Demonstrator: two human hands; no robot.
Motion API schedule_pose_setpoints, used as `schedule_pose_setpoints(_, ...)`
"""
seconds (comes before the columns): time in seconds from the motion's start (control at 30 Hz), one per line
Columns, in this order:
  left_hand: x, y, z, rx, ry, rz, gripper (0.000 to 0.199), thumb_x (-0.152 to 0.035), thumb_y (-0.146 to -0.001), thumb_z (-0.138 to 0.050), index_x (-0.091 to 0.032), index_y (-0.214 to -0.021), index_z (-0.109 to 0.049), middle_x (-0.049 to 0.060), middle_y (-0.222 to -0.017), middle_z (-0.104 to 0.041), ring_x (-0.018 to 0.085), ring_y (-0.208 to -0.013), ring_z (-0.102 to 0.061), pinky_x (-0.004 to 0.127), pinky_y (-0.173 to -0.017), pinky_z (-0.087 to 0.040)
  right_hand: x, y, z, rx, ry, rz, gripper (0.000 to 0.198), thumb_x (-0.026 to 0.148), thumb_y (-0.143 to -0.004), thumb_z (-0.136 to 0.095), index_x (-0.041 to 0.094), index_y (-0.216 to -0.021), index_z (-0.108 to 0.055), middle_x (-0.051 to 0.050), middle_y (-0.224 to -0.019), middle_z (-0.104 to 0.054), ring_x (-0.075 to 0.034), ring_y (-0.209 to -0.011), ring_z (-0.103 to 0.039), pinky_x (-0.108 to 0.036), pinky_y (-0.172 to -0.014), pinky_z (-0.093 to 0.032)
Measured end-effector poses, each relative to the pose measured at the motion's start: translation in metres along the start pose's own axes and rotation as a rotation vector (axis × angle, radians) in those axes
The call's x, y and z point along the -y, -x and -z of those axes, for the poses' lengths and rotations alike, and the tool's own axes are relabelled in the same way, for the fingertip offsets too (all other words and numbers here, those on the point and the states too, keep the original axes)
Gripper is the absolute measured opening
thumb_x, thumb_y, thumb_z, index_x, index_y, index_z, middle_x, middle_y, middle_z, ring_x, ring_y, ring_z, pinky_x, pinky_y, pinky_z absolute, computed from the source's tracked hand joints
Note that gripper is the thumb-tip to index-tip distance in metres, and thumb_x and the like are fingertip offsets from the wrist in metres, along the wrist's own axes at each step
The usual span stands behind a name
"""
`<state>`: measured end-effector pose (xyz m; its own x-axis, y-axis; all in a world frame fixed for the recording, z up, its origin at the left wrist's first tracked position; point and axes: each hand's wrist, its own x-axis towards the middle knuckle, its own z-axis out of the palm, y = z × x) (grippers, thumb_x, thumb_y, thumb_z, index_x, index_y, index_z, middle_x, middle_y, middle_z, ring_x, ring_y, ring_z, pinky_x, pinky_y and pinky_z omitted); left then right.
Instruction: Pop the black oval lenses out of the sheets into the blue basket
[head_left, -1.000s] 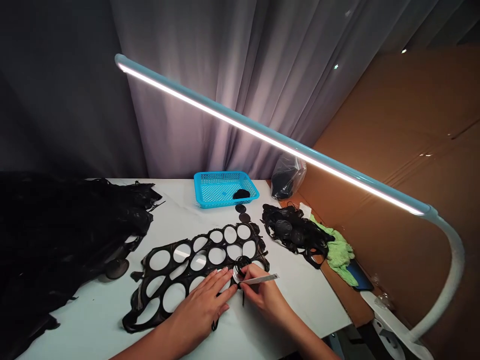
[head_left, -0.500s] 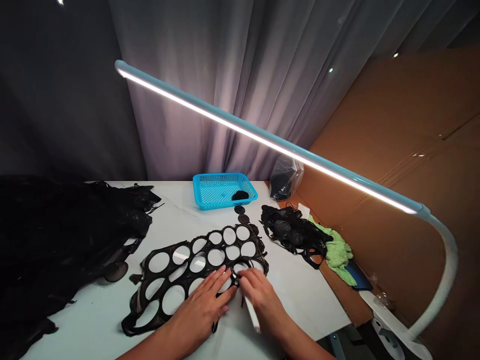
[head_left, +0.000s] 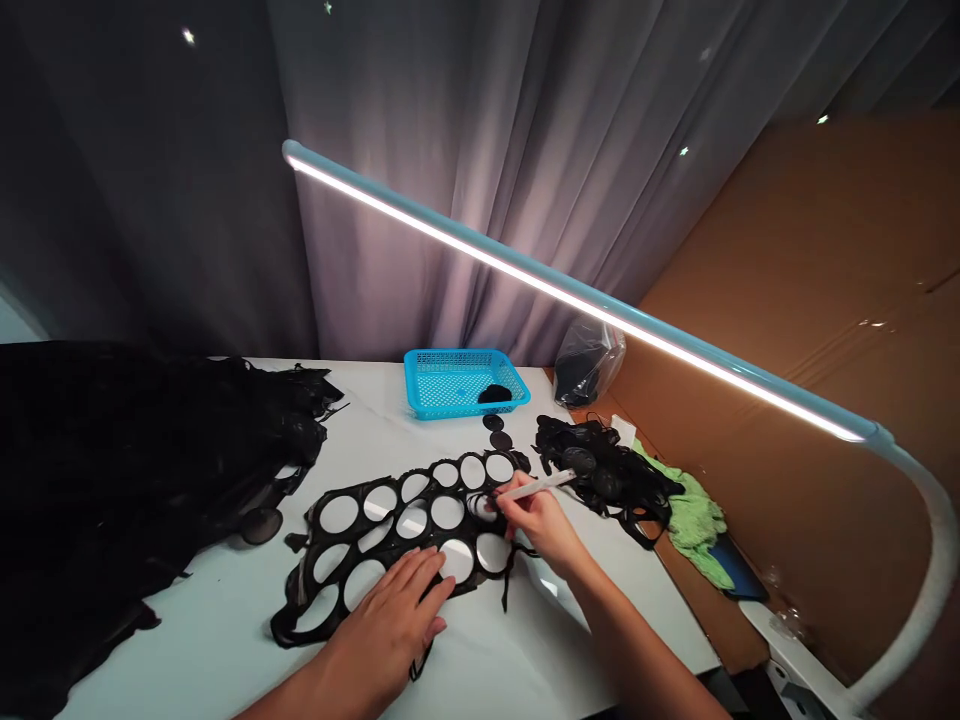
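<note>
A black, thin sheet (head_left: 429,497) with rows of round holes lies on the white table. My left hand (head_left: 397,615) rests flat over its near edge, fingers stretched out and pressing down. My right hand (head_left: 546,525) pinches a slim white pen-like tool (head_left: 536,487), its back end pointing right. The tool's tip is hidden by the fingers at a hole on the sheet's right side. A loose black strip (head_left: 508,580) hangs off the right near edge.
A blue basket (head_left: 465,410) with black discs (head_left: 495,395) stands at the back. A large black pile (head_left: 150,480) covers the left. Black scraps (head_left: 600,465), a green cloth (head_left: 694,515) and a clear bag (head_left: 589,365) lie right. A lit lamp (head_left: 577,300) crosses above.
My right hand has moved up and away along the sheet, and the white tool has swung from pointing toward me to pointing right. My left hand stays on the sheet. The view has shifted slightly.
</note>
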<state>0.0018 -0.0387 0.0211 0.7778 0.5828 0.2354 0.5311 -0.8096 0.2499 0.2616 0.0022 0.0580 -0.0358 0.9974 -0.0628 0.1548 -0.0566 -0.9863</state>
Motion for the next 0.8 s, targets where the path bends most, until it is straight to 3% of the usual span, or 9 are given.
schedule_pose_setpoints(0.1,-0.001,0.014,0.002,0.003,-0.040,-0.018,0.048,-0.019,-0.100,-0.045,-0.021,-0.147,-0.038,0.010,-0.147,-0.046,0.029,-0.135,-0.043,0.047,-0.105,-0.044,-0.004,0.017,-0.028,0.178,-0.137,-0.105,0.033,0.047,-0.080,-0.063,0.022,-0.075,-0.042,-0.002,-0.089,-0.057,-0.017,-0.069,-0.061,-0.025,-0.051,-0.049)
schedule_pose_setpoints(0.2,-0.003,0.019,0.004,0.005,-0.047,-0.028,0.054,-0.015,-0.099,-0.043,-0.021,-0.152,-0.030,0.010,-0.151,-0.040,0.028,-0.138,-0.038,0.046,-0.108,-0.041,-0.009,0.030,-0.042,0.260,-0.066,-0.072,0.025,0.039,-0.083,-0.060,0.021,-0.075,-0.045,-0.001,-0.086,-0.057,-0.015,-0.071,-0.060,-0.027,-0.063,-0.049)
schedule_pose_setpoints(0.4,-0.003,0.020,0.001,0.012,-0.043,-0.009,0.054,-0.014,-0.098,-0.045,-0.023,-0.151,-0.032,0.010,-0.153,-0.037,0.028,-0.139,-0.035,0.049,-0.109,-0.039,-0.027,0.044,-0.054,0.177,0.287,0.172,0.017,0.018,-0.080,-0.054,0.021,-0.068,-0.042,0.000,-0.075,-0.054,-0.014,-0.069,-0.047,-0.025,-0.061,-0.037)
schedule_pose_setpoints(0.63,0.000,0.022,-0.003,-0.013,0.006,0.007,0.053,-0.015,-0.098,-0.044,-0.025,-0.149,-0.036,0.008,-0.152,-0.039,0.026,-0.139,-0.037,0.047,-0.110,-0.039,-0.042,0.043,-0.058,0.134,0.375,0.300,0.018,0.013,-0.080,-0.053,0.021,-0.069,-0.040,0.000,-0.075,-0.052,-0.014,-0.068,-0.047,-0.025,-0.061,-0.036)
schedule_pose_setpoints(0.8,-0.001,0.018,0.004,0.007,0.009,0.020,0.049,-0.017,-0.099,-0.044,-0.027,-0.146,-0.040,0.006,-0.154,-0.036,0.027,-0.141,-0.033,0.049,-0.110,-0.038,-0.051,0.053,-0.066,0.113,0.612,0.390,0.017,0.006,-0.081,-0.050,0.021,-0.075,-0.045,-0.002,-0.082,-0.054,-0.016,-0.072,-0.050,-0.026,-0.063,-0.039)
